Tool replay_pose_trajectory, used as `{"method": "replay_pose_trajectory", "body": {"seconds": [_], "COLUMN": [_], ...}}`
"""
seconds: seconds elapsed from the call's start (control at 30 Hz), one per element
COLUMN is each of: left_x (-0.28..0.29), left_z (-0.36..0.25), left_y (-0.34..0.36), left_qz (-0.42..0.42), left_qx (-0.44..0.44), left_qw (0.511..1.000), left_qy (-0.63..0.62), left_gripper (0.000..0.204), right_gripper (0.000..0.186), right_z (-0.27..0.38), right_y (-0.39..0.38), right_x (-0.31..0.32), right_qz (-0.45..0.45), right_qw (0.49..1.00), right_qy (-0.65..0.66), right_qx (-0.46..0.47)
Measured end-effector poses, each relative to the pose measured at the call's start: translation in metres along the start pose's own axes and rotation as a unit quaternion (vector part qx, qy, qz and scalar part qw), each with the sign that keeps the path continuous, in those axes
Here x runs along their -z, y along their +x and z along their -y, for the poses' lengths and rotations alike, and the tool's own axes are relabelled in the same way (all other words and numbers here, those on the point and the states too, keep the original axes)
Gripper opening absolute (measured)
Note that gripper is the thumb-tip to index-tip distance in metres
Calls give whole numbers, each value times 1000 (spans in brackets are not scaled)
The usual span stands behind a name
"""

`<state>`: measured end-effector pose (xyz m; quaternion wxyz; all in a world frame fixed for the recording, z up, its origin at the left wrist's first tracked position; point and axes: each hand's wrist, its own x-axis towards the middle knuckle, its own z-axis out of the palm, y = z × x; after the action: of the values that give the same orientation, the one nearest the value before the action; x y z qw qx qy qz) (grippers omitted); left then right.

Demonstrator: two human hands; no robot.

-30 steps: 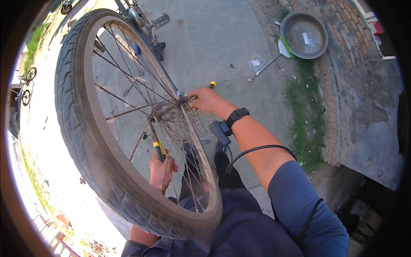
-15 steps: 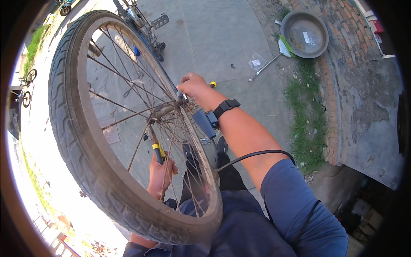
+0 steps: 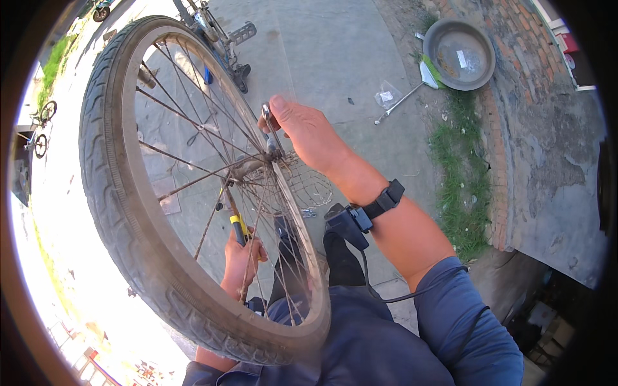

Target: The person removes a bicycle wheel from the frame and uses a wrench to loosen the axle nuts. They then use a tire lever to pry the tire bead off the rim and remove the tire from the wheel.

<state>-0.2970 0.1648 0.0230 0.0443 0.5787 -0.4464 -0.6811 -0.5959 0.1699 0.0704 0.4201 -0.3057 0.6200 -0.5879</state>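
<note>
The right hand (image 3: 309,132) has climbed in the frame since half a second ago, now up at centre top, fingers closed round a metal wrench (image 3: 270,132) whose lower end sits on the hub (image 3: 248,168) of the bicycle wheel (image 3: 174,193); the handle has swung upward, so by my reading the axle nut is being turned. The left hand (image 3: 241,257) has stayed put behind the spokes, lower centre, clenched on a yellow-handled tool (image 3: 235,222) that reaches up toward the hub from the far side. The wheel stands upright over the lap, filling the left half. Below lies a concrete floor (image 3: 335,58); another bicycle (image 3: 219,35) stands at top, a metal basin (image 3: 458,53) upper right beside a brick wall (image 3: 515,58), grass strip (image 3: 460,174) alongside.
</note>
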Motion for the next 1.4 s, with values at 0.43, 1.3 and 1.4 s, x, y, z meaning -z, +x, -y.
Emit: {"method": "replay_pose_trajectory", "body": {"seconds": [0.43, 1.3, 1.4], "left_x": [-3, 6, 4], "left_z": [-7, 3, 2], "left_y": [-4, 2, -2], "left_qz": [-13, 1, 3], "left_qx": [2, -13, -18], "left_qw": [1000, 998, 998], "left_qy": [18, 66, 63], "left_gripper": [26, 30, 29], "right_gripper": [36, 43, 38], "right_z": [-102, -151, -149], "right_y": [-111, 58, 68], "right_x": [2, 34, 28], "right_qz": [101, 177, 132], "right_qw": [983, 879, 870], "right_qy": [35, -429, -471], "right_qx": [-149, -113, -60]}}
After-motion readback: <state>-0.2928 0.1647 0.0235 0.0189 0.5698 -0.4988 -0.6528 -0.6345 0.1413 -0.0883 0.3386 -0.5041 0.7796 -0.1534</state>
